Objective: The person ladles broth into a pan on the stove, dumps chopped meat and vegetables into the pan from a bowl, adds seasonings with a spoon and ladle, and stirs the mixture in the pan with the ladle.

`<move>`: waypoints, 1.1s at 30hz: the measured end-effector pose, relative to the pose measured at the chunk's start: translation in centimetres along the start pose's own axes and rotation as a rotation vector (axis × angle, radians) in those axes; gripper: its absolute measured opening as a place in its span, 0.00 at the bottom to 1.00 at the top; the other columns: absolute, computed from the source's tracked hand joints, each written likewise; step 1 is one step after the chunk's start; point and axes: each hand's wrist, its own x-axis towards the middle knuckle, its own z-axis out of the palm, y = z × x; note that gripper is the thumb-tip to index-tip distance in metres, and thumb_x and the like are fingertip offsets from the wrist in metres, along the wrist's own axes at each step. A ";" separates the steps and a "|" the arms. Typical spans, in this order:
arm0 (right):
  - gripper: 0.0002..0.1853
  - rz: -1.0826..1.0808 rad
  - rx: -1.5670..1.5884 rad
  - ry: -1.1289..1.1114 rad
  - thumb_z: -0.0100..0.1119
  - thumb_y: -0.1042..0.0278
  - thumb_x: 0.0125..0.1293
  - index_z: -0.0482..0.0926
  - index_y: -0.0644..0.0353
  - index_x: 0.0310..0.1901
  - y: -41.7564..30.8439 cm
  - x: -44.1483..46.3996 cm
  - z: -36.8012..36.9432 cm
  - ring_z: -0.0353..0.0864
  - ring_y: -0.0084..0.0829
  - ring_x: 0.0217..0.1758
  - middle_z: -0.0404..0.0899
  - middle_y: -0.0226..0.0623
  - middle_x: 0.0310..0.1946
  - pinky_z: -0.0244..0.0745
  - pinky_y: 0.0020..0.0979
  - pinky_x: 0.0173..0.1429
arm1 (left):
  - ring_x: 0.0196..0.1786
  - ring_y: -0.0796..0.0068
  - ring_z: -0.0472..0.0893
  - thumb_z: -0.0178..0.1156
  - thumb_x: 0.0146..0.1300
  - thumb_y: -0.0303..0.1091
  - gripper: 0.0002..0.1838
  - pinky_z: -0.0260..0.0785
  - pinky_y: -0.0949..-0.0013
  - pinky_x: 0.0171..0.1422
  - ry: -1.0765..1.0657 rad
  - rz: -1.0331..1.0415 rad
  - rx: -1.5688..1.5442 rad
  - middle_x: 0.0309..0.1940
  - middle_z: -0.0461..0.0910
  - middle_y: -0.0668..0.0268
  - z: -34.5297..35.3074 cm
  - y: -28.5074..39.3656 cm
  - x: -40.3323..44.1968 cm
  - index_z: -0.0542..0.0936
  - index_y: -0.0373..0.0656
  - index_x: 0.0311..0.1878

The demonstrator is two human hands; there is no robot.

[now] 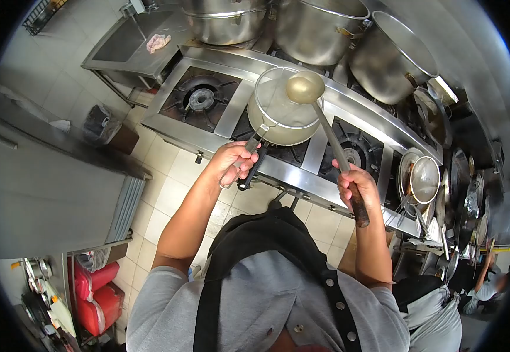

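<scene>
My left hand (235,163) is closed round the handle of a round wire strainer (265,127), whose hoop lies over a saucepan (292,136) on the middle burner. The saucepan's black handle passes beside my left fingers; whether they touch it I cannot tell. A long metal ladle (329,130) with a dark grip is in my right hand (357,189). The ladle's bowl is over the strainer and the pan's right part. Pale, cloudy contents show through the mesh.
Bare burners (201,100) flank the pan. Large steel pots (319,35) stand behind the stove (237,64). A sink (120,42) is at upper left. Bowls and another strainer (425,179) crowd the right end. Part of another person (434,317) shows at lower right.
</scene>
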 end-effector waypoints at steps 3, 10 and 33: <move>0.20 -0.056 -0.203 0.092 0.53 0.76 0.55 0.70 0.71 0.51 0.7 -0.1 0.8 0.68 0.20 0.12 0.71 0.30 0.17 0.61 0.20 0.14 | 0.18 0.81 0.68 0.51 0.52 0.25 0.16 0.61 0.74 0.17 0.000 -0.003 -0.015 0.27 0.75 0.64 -0.1 0.0 0.0 0.71 0.37 0.47; 0.21 -0.192 -0.587 0.132 0.53 0.77 0.56 0.72 0.68 0.53 3.8 -0.9 0.2 0.67 0.19 0.12 0.73 0.30 0.21 0.65 0.20 0.17 | 0.17 0.81 0.70 0.51 0.55 0.24 0.21 0.67 0.76 0.16 -0.041 0.017 -0.084 0.31 0.76 0.60 -0.4 -0.1 0.1 0.70 0.31 0.54; 0.27 -0.359 -0.790 0.242 0.58 0.76 0.56 0.71 0.65 0.60 1.2 -1.3 -4.6 0.71 0.19 0.18 0.75 0.30 0.22 0.67 0.21 0.22 | 0.15 0.79 0.69 0.51 0.55 0.22 0.24 0.68 0.76 0.14 0.006 0.070 -0.060 0.31 0.76 0.58 0.4 0.4 -0.5 0.65 0.28 0.58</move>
